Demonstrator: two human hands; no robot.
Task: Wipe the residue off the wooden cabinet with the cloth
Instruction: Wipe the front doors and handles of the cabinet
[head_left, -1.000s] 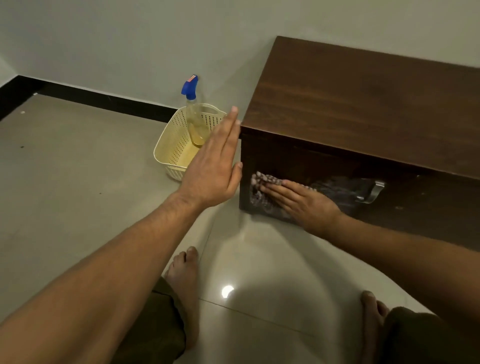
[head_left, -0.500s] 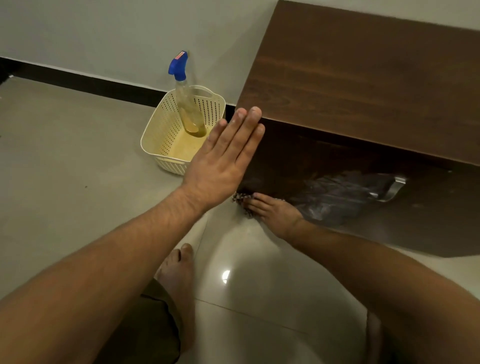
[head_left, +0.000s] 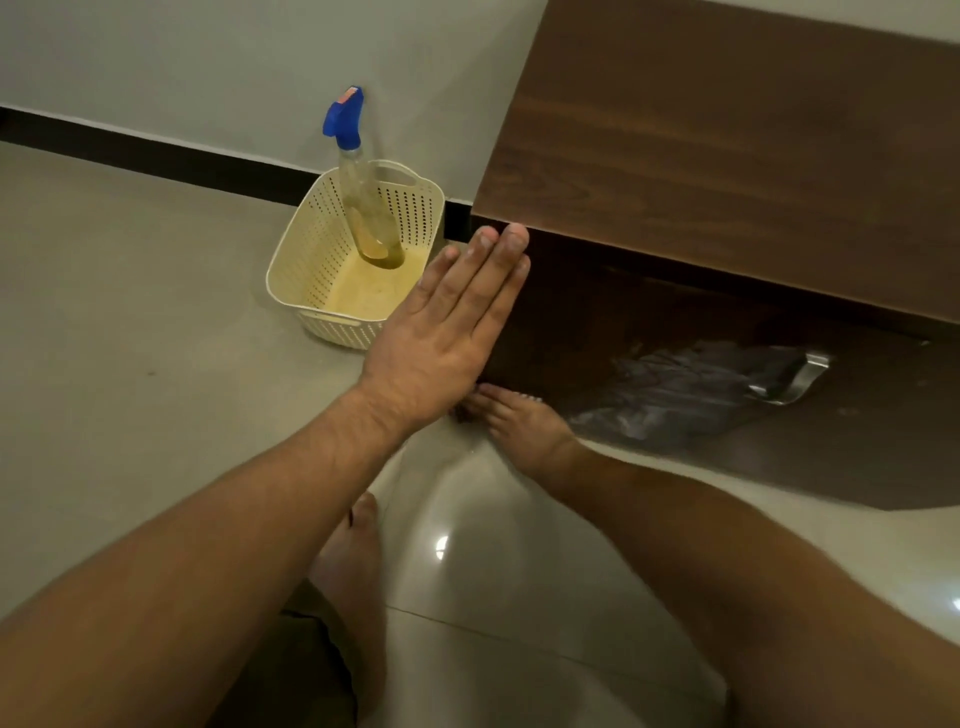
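Observation:
The dark wooden cabinet (head_left: 727, 145) fills the upper right. A grey smear of residue (head_left: 691, 389) covers its front next to a metal handle (head_left: 795, 379). My right hand (head_left: 519, 421) lies flat against the bottom left corner of the cabinet front, pressing on the cloth (head_left: 462, 413), of which only a small dark patterned edge shows by the fingertips. My left hand (head_left: 447, 332) is flat with fingers straight and together, resting against the cabinet's left front edge and holding nothing.
A cream perforated plastic basket (head_left: 311, 260) stands on the tiled floor left of the cabinet, with a blue-capped spray bottle (head_left: 363, 208) leaning in it. My bare feet and knees are at the bottom. A wall with a black skirting runs behind.
My right hand slid the cloth down and left to the bottom corner, leaving the smear uncovered. My left hand moved up against the cabinet's left edge. The view came closer.

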